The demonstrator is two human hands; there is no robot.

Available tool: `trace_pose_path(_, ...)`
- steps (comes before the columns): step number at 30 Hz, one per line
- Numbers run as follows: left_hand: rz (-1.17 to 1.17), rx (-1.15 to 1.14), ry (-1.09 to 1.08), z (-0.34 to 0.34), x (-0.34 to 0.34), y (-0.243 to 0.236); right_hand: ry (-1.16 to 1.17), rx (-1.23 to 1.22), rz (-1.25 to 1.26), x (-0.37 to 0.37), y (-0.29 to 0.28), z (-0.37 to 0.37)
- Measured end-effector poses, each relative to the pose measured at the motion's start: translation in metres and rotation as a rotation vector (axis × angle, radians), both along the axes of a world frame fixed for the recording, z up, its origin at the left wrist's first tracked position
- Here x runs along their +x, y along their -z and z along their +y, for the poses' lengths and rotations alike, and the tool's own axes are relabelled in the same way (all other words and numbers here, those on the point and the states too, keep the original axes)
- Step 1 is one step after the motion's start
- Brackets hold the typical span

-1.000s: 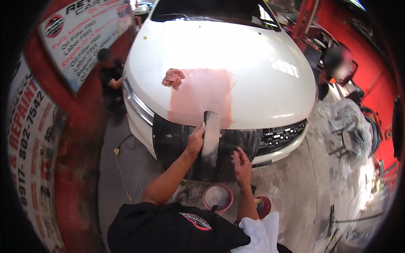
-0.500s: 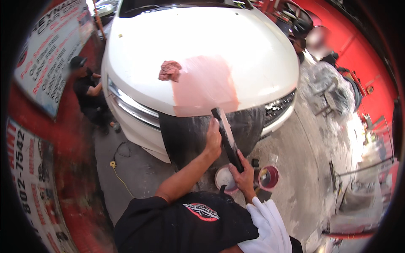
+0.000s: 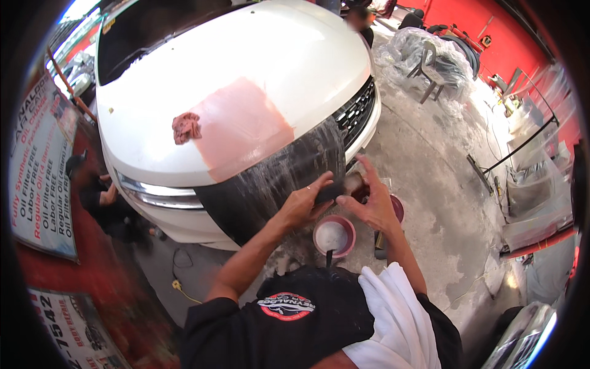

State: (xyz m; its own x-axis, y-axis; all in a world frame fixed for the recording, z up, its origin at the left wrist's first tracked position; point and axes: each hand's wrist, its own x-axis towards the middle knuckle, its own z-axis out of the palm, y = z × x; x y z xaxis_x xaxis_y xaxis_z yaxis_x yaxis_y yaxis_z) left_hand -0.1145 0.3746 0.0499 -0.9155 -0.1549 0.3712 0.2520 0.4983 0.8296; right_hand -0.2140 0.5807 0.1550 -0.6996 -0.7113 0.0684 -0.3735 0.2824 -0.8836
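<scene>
Left hand: closed on the black bar-shaped block, fingers along its far and near sides [image 3: 301, 204].
Right hand: thumb and fingers well apart about the block's right end; cannot tell whether they grip it [image 3: 378, 208].
Block: between the two hands, above the near edge of the sheet, dark and smooth-looking [image 3: 330, 192]; it is foreshortened and partly covered, seeming to slant from near left to far right, exact long axis unclear.
Sheet: black, flexible, streaked with pale residue, draped over the car's front [image 3: 279, 178].
Bucket: round, dull red, holding whitish liquid, near side of the sheet on the floor [image 3: 351, 236].
Patch: matte pink, roughly four-sided, on the hood just beyond the sheet [image 3: 246, 129].
Rag: crumpled reddish cloth at the patch's left edge [image 3: 186, 128].
Hood: glossy white, curved, stretching far and left [image 3: 289, 52].
Floor: grey, mottled concrete, right [image 3: 424, 166].
</scene>
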Motion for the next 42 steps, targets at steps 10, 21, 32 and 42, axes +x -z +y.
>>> trace_pose_path(10,0.166,1.442,0.007,0.018,-0.013,-0.003,0.033,-0.064,0.547,0.061,0.092,-0.002)
trace_pose_path(21,0.427,1.398,-0.207,-0.030,0.000,-0.042,-0.153,-0.297,0.139,0.079,0.072,0.001)
trace_pose_path(32,0.345,1.199,-0.216,-0.013,0.013,-0.046,-0.238,-0.147,0.218,0.082,0.098,-0.023)
trace_pose_path(42,0.225,0.335,-0.152,-0.072,0.004,-0.003,-0.158,-0.239,0.075,0.047,0.081,-0.074)
